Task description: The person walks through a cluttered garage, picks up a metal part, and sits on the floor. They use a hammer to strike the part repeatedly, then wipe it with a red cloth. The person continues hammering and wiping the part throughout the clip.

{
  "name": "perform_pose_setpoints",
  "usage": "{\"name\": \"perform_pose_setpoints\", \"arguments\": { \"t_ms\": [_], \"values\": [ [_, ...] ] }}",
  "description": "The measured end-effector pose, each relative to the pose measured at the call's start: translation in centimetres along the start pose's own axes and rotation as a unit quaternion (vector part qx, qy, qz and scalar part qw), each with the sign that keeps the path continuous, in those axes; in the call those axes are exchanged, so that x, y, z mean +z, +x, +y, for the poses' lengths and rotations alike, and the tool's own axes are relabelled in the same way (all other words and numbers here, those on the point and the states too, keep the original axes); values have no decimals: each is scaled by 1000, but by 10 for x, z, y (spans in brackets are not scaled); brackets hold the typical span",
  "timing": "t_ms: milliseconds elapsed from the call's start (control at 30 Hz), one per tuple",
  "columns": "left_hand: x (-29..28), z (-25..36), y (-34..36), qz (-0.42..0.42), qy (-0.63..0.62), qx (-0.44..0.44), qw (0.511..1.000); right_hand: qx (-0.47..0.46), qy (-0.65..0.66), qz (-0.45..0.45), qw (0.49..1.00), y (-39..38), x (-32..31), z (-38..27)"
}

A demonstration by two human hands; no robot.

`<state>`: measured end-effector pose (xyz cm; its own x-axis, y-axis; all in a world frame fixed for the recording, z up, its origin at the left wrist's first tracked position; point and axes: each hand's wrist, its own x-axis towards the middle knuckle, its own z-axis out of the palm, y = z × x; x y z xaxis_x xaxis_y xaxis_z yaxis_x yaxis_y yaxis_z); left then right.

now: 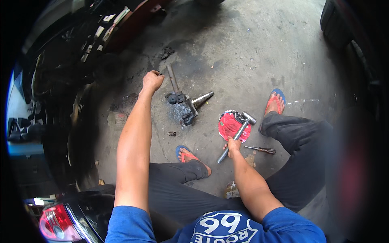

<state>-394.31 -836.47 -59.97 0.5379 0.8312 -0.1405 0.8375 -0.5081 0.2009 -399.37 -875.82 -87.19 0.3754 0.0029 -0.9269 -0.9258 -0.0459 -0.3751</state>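
My right hand is wrapped round the handle of a metal hammer, whose head lies over a round red cloth on the floor. Out in front, my left hand is closed, with a small dark bit showing at its fingertips that I cannot make out. Just right of that hand, a straight metal bar rises from a greasy dark metal part. A tapered steel spindle juts from the part toward the right. Whether my left hand touches the bar is unclear.
A screwdriver lies right of the hammer handle. Near my left foot is a small dark metal cylinder. A black crumpled scrap lies farther off. Vehicle parts line the left, with a red tail light at lower left.
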Motion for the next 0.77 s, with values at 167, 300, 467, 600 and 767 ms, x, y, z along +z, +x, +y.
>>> {"name": "perform_pose_setpoints", "arguments": {
  "t_ms": [167, 300, 467, 600, 767],
  "values": [
    [99, -6, 88, -98, -132, -162, 973, -2, -21, 16, 1000, 8, -4, 8],
    [159, -16, 105, -58, -330, -199, 921, -20, -22, 51, 998, 7, -2, 5],
    [151, -29, 70, -40, -414, -84, 905, 7, 1, 21, 1000, -3, 2, -9],
    [110, -32, 0, -68, -324, -39, 943, -13, 106, -122, 987, -8, 3, -27],
    [83, -18, -99, -104, -270, 26, 957, 23, 182, -142, 973, -1, 5, -53]
  ]
}}
